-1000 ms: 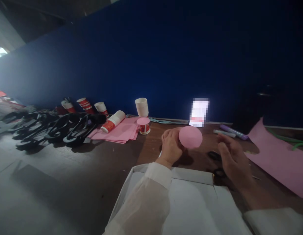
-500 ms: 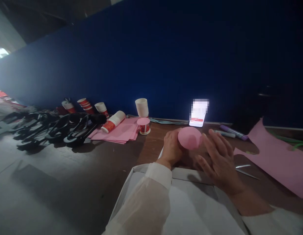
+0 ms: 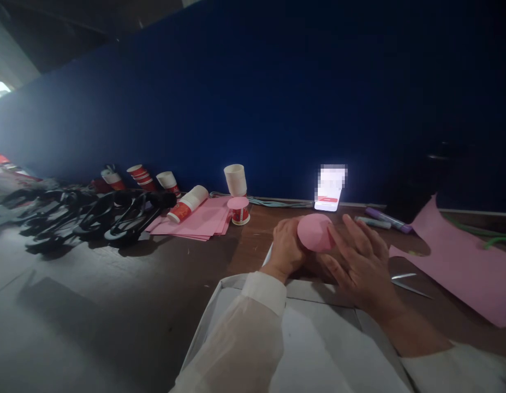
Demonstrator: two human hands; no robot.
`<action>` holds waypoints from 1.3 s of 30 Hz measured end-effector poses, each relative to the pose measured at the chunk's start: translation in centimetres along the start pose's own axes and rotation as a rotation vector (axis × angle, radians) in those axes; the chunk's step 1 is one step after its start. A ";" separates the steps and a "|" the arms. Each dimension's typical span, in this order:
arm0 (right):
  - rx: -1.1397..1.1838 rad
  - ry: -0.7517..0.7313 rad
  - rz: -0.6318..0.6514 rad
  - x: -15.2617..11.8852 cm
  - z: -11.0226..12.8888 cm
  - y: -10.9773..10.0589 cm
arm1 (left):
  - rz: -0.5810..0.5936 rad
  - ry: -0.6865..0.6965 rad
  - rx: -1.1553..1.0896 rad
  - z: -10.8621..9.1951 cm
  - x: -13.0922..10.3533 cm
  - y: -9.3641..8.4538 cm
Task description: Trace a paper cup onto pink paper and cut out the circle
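Observation:
A round pink paper disc lies face up at my left hand, whose fingers are wrapped round something beneath the disc that I cannot make out. My right hand has its fingers spread, with a fingertip on the disc's right edge. Behind my left hand, an upside-down red paper cup carries another pink disc, with a white cup just behind it. A cut pink sheet lies right of my right hand, beside open scissors.
A white box stands in front of me. Pink sheets bear a lying cup stack. Black straps and more cups are at the left. A lit phone leans on the blue partition; markers lie right of it.
My right hand has shifted slightly left, bringing a fingertip onto the disc's edge. The disc now looks a little flatter to the camera. My left hand stays in place.

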State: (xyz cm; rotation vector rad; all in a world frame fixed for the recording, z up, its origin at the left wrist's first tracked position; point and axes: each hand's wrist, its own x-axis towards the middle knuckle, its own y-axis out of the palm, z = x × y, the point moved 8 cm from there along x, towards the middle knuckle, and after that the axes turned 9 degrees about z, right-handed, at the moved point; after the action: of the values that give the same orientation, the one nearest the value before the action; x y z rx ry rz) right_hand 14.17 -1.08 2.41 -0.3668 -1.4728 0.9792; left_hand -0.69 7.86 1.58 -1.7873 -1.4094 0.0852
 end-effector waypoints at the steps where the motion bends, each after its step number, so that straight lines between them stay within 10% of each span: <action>1: 0.001 0.005 0.001 0.0 0.0 0.0 | 0.006 -0.004 0.003 -0.1 0.0 0.0; 39: -0.030 0.040 -0.002 0.5 0.9 0.2 | 0.225 0.051 0.204 -1.1 0.5 2.2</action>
State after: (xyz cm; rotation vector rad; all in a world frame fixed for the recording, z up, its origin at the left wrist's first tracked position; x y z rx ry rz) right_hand 13.21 -0.89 2.72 -0.4049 -1.4525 0.9437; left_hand 1.76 7.58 1.09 -1.7569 -1.1166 0.2894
